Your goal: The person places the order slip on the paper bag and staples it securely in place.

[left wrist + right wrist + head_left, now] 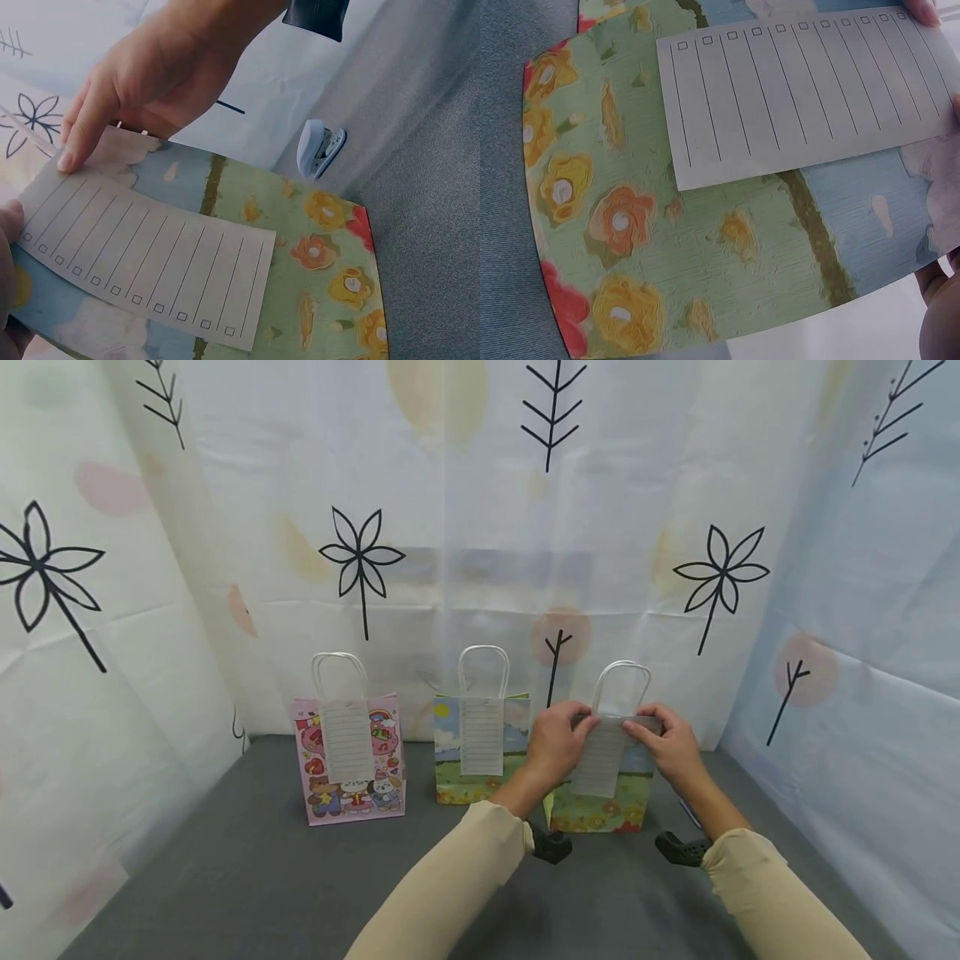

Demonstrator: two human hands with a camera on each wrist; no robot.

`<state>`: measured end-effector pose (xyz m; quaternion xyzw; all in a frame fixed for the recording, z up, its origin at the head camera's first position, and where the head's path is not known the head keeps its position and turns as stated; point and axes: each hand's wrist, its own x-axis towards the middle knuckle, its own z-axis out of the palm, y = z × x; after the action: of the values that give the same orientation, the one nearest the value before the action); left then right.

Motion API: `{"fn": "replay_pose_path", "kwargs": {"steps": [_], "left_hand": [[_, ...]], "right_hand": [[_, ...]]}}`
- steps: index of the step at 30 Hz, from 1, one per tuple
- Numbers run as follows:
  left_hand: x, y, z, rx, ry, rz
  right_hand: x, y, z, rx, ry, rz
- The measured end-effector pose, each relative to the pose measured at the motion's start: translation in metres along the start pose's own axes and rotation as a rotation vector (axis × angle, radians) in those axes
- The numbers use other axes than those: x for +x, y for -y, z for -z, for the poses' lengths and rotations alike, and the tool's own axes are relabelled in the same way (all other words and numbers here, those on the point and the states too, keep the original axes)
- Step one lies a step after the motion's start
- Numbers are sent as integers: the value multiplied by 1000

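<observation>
A flower-meadow paper gift bag (633, 810) with white twisted handles stands at the right. My left hand (557, 743) and right hand (671, 750) pinch its top edge from either side, below the handles. Against its front hangs a white lined checklist sheet (598, 764), its top corners at my thumbs. In the left wrist view, my right thumb presses the corner of the sheet (150, 247), with the other fingers behind the bag (307, 277). The right wrist view shows the sheet (802, 90) lying over the painted field, its row of tick boxes along one edge.
To the left stand a similar meadow bag (450, 789) and a pink cartoon bag (352, 810), each with a lined sheet on its front. A pale stapler (311, 150) lies on the grey table (247, 877) beside the right bag. Printed white cloth (480, 585) surrounds the table.
</observation>
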<state>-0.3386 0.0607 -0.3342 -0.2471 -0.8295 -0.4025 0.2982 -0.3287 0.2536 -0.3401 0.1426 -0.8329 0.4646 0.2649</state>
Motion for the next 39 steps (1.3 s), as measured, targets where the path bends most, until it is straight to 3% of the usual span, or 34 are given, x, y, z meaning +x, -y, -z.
{"fn": "replay_pose_path", "kwargs": {"steps": [14, 22, 26, 35, 39], "left_hand": [[1, 3, 4, 11, 25, -30], [2, 4, 4, 2, 42, -21], [2, 4, 4, 6, 33, -21], [2, 4, 5, -10, 40, -18], [2, 4, 4, -11, 50, -8]], "right_hand": [[-1, 2, -1, 35, 18, -5], [-10, 37, 3, 18, 30, -4], [-11, 41, 3, 28, 35, -6], [-8, 29, 3, 47, 39, 3], [-3, 8, 1, 49, 42, -8]]}}
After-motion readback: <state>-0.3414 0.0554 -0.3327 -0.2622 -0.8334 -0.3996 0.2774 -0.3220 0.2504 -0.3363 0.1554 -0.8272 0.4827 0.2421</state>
